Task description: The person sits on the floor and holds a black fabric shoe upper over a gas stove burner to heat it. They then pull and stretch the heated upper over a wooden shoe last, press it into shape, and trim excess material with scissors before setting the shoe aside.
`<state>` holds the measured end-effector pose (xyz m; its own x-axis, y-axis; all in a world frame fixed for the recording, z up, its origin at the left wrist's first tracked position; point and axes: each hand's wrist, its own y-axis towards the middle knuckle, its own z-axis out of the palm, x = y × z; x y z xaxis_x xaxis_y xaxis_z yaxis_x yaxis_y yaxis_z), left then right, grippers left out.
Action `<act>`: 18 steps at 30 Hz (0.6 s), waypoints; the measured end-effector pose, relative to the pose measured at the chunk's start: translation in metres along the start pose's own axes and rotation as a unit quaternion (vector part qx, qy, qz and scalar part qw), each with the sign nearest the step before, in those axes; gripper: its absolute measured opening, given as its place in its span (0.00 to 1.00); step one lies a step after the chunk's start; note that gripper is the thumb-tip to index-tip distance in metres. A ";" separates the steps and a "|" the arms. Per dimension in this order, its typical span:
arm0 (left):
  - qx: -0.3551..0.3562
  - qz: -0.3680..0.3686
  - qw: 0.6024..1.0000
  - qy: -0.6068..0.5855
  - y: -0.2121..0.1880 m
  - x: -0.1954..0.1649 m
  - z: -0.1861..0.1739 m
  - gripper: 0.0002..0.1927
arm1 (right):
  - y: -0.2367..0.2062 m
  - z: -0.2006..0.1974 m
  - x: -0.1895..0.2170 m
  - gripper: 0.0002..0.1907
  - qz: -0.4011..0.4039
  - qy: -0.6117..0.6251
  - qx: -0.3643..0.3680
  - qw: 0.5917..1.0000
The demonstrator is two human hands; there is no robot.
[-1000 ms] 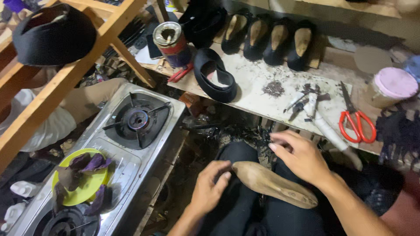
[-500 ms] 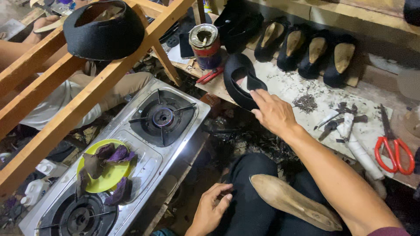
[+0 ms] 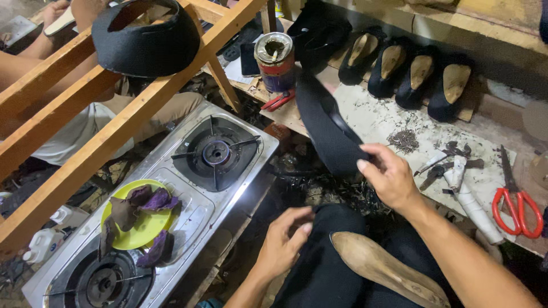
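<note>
Black shoe upper (image 3: 328,128), limp, lifted off the bench edge, tan last (image 3: 388,268) seemingly on lap

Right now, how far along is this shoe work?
Done: four black shoes stand lined up on the bench. In hand: the right hand grips a black upper piece; the left hand rests beside the wooden last on the lap. Left: that last is bare.

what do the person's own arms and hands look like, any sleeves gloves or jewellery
Both forearms are bare up to the frame edge, with no sleeves in view. The left hand and the right hand wear no gloves, and no rings, watch or bracelet show. The fingernails look short and unpainted.
</note>
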<state>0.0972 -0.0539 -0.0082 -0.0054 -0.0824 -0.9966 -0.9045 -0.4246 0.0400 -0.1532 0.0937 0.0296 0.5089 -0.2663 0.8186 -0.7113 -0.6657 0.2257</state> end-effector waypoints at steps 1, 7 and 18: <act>-0.005 0.010 0.999 -0.051 0.008 -0.007 0.002 0.20 | -0.010 -0.001 0.000 0.19 -0.006 0.010 0.004 1.000; 0.006 -0.042 0.981 -0.188 0.033 -0.046 0.013 0.19 | -0.055 0.001 0.002 0.18 0.005 0.089 0.041 0.995; 0.020 -0.034 0.974 -0.222 0.015 -0.049 0.017 0.14 | -0.071 0.014 0.025 0.14 -0.025 0.176 -0.022 0.984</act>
<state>0.0764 -0.0408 0.0396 -0.1214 0.3465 -0.9301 -0.9248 -0.3798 -0.0208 -0.0831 0.1248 0.0264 0.3502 0.0301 0.9362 -0.7138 -0.6386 0.2875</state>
